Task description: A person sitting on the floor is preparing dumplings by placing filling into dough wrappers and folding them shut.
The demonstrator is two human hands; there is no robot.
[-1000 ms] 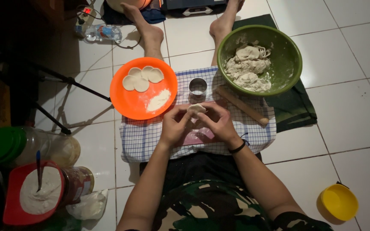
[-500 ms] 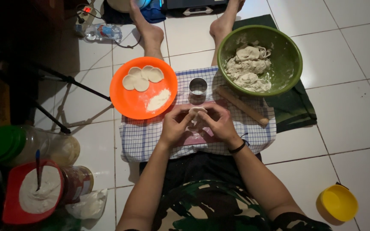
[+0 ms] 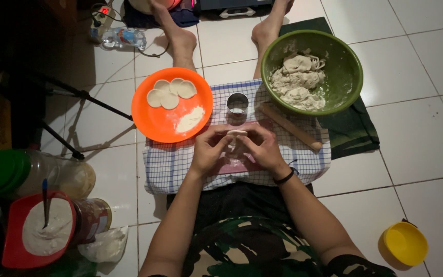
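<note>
Down on the tiled floor, the left hand (image 3: 210,150) and the right hand (image 3: 265,149) meet over a checked cloth (image 3: 170,166), both with fingers curled in around a small pale piece of dough (image 3: 237,133), pinched between the fingertips of the two hands; only its top edge shows, the rest is hidden behind the fingers. Under the hands a pinkish board (image 3: 234,165) lies on the cloth. Just beyond the dough stands a round metal cutter (image 3: 237,103), and to its right a wooden rolling pin (image 3: 289,126) lies at a slant, its far end near a green bowl (image 3: 347,77) that holds lumps of dough. To the left of the cutter an orange plate (image 3: 152,120) carries four flat dough rounds (image 3: 170,93) and a heap of white flour. Well apart, a yellow cup (image 3: 405,243) sits at the lower right, and a red tub (image 3: 14,254) of flour with a spoon in it sits at the lower left.
</note>
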